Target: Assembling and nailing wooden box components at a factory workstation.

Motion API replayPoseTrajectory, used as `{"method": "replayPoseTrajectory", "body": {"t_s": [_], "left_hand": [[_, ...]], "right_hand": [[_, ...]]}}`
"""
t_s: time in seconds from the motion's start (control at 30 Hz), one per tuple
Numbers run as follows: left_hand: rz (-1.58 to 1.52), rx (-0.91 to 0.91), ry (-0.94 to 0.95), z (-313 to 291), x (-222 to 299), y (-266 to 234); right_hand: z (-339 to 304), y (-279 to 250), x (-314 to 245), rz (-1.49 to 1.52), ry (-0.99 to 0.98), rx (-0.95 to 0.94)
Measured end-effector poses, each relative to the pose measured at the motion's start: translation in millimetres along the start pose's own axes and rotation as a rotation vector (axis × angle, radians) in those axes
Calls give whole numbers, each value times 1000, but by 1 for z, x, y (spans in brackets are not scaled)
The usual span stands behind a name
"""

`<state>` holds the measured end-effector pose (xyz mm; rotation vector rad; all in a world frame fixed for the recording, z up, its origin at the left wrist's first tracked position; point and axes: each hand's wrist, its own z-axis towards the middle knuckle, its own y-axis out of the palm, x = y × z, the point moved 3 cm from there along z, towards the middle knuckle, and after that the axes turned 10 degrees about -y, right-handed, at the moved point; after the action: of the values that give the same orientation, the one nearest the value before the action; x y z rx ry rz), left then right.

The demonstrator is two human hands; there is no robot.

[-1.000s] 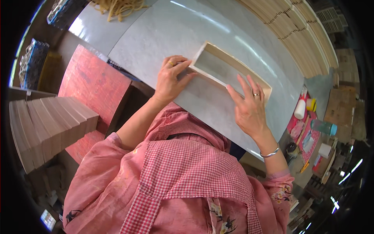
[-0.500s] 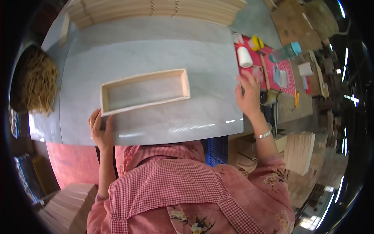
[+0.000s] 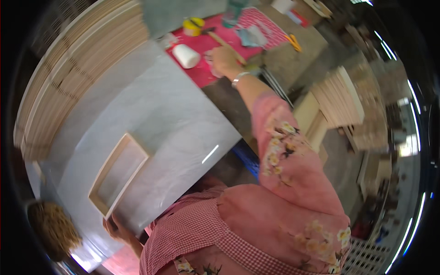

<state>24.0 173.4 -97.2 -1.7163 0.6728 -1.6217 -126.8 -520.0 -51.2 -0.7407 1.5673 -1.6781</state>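
A shallow rectangular frame of pale wood [image 3: 120, 145] rests on the grey tabletop, its middle open to the table surface. At its near corner is my left hand [image 3: 120, 230], thumb and fingers apart, with the fingertips next to or touching the wood. My right hand [image 3: 225, 63] reaches over the red mat, its fingers curled downward beside a crumpled pinkish thing [image 3: 210, 62]. Blur and the back of the hand hide whether anything is in those fingers. A hammer [image 3: 229, 47] with a wooden handle lies close by, and a white bottle [image 3: 186, 56] lies left of the hand.
Long wooden strips [image 3: 75, 68] are stacked along the table's far left. A dark basket of tan strands [image 3: 52, 231] stands at lower left. The red mat [image 3: 208, 81] also carries a yellow tub [image 3: 193, 26] and a teal bottle [image 3: 233, 13]. Wooden boards [image 3: 337, 98] stand at right.
The view has swung toward the right. My right hand has gone from open beside the mat to over the pinkish thing and hammer handle. My left hand stays at the frame's corner.
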Motion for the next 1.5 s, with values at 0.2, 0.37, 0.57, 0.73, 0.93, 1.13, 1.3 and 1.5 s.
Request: {"method": "replayPoseTrajectory", "body": {"t_s": [0.2,0.37,0.57,0.73,0.93,1.13,1.3,1.5], "left_hand": [[36,-94,107,5,43,21],[29,-73,160,12,26,18],[-69,-72,214,16,26,23],[-131,-48,221,22,12,28],[-177,-43,211,19,12,26],[-308,-40,178,12,23,18],[-413,205,228,0,35,-2],[-592,-365,416,-55,141,-23]], "right_hand": [[-60,-43,33,93,373,148],[-208,-116,52,180,469,801],[-453,-62,174,-178,1322,391],[-508,-51,153,119,1576,58],[-520,-44,167,265,1474,111],[-531,-63,147,131,1527,423],[-469,-107,63,-295,1182,745],[-314,-138,-78,384,218,770]]}}
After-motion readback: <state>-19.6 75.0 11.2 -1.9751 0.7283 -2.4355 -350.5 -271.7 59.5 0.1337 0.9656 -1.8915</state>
